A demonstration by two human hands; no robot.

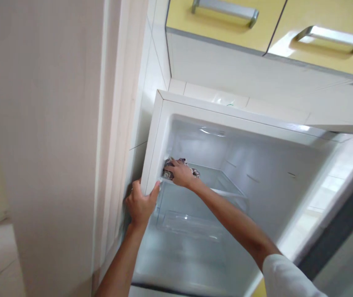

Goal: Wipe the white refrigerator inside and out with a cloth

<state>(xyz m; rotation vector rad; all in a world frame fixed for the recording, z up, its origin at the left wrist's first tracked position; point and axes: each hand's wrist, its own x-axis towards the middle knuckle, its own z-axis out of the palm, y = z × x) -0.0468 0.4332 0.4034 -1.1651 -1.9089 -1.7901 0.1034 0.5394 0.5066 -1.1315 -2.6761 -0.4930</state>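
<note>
A white refrigerator (154,136) stands with its inside exposed. My left hand (142,202) grips its left front edge, the thumb on the front face and the fingers wrapped round the outer side. Inside, my right hand (181,173) presses a crumpled patterned cloth (168,175) against the inner left wall, just above the upper glass shelf (210,173). Part of the cloth shows beyond the knuckles, and the palm hides the rest. Below the shelf sits a clear plastic drawer (191,225).
A wooden door or panel (46,144) rises close on the left. Yellow cabinets (226,20) with metal handles hang above the refrigerator. Its swung-out door (331,214) is at the right. White wall tiles (151,82) show behind.
</note>
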